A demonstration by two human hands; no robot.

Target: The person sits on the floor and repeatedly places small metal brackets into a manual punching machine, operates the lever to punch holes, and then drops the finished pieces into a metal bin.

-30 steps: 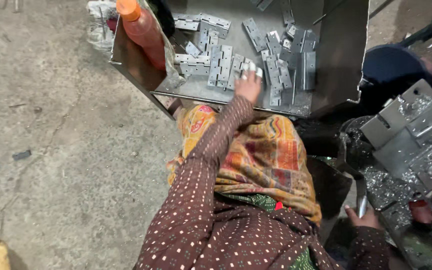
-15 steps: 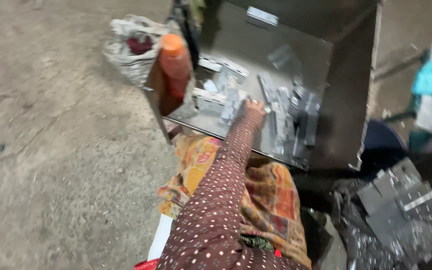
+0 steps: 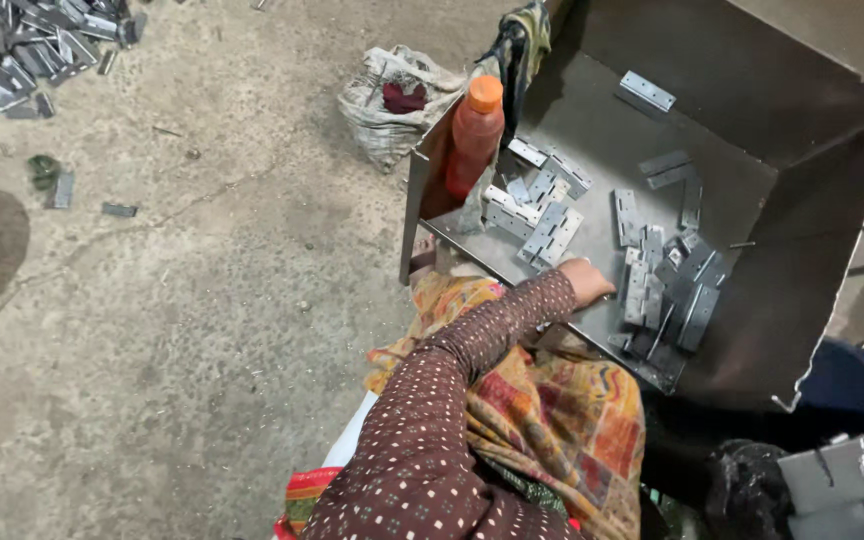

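Reaching into the metal tray [image 3: 752,200], the left hand [image 3: 584,281] rests beside the hinges [image 3: 667,290] heaped just right of its fingers, whose grip I cannot tell; the right hand is unseen.

An orange plastic bottle [image 3: 474,135] with an orange cap stood upright in the metal tray's [image 3: 802,250] left corner. No labels, signs or screens appeared.
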